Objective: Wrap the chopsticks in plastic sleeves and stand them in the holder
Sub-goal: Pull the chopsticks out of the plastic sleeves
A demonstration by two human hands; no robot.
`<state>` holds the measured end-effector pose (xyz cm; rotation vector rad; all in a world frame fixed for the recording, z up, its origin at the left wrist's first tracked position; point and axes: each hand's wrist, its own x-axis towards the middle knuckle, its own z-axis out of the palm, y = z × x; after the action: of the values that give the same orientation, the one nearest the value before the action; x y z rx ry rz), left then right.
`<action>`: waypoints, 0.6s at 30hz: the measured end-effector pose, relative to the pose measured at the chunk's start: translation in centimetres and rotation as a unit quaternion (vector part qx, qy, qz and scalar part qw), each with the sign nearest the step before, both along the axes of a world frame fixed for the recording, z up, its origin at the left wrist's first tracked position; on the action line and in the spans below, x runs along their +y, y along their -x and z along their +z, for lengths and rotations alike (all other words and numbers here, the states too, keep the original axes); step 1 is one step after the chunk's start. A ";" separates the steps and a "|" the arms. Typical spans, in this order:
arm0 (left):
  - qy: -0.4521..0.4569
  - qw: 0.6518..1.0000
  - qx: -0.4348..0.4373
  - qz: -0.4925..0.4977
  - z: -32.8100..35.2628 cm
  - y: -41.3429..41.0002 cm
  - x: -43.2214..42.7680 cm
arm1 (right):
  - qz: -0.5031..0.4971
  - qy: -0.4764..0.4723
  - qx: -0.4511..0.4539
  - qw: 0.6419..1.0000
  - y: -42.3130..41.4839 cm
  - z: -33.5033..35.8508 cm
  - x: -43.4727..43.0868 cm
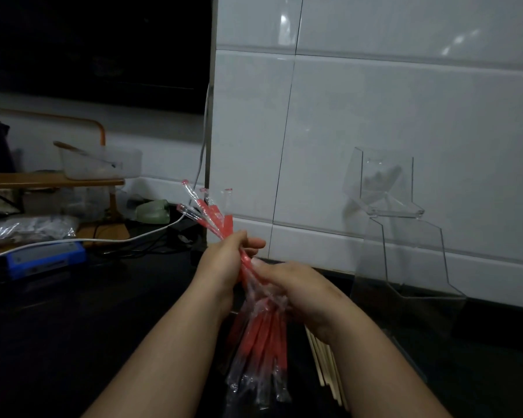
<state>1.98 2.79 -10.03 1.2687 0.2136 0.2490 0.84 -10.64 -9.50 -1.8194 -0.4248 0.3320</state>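
Both hands clamped on one bundle of sleeves [258, 342], raised over the dark tabletop [73, 327]. Left hand [224, 260] curled round the bundle near its middle, thumb laid across the front; right hand [302, 291] just below and touching the left, thumb and fingers pinching the same bundle. Red and clear plastic, fanned out above the left hand toward the tile wall [375, 101], with looser clear ends hanging down between the forearms. Cannot tell whether anything sits inside the sleeves. Bare chopsticks [323, 366] flat on the tabletop beneath the right wrist — pale wood, lying side by side, partly hidden by the arm. Clear holder [399, 236] upright on the tabletop to the right, close against the wall and apart from the hands; something dark showing in its upper part, content or reflection, impossible to say which. Off to the left, well away from the bundle: a blue box [43, 259] near the tabletop's edge, a white cable [118, 238] running past it toward the wall corner, a crinkled plastic bag [27, 229] behind the box, and a clear tub [100, 162] on a wooden rack [43, 179] — a handle sticking out of the tub, tilted left.
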 end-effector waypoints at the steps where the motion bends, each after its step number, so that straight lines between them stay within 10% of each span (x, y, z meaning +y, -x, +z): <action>1: -0.005 1.000 -0.001 -0.002 0.0 0.0 0.0 | 0.010 0.012 -0.001 1.000 0.0 -0.1 0.0; 18: 0.188 0.981 0.007 0.040 0.5 -0.3 0.4 | 0.064 0.115 0.025 0.991 1.4 0.9 0.0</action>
<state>2.25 3.19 -9.52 0.8888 0.3093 0.2556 -0.55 -10.67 -8.58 -2.0086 -0.4844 0.5321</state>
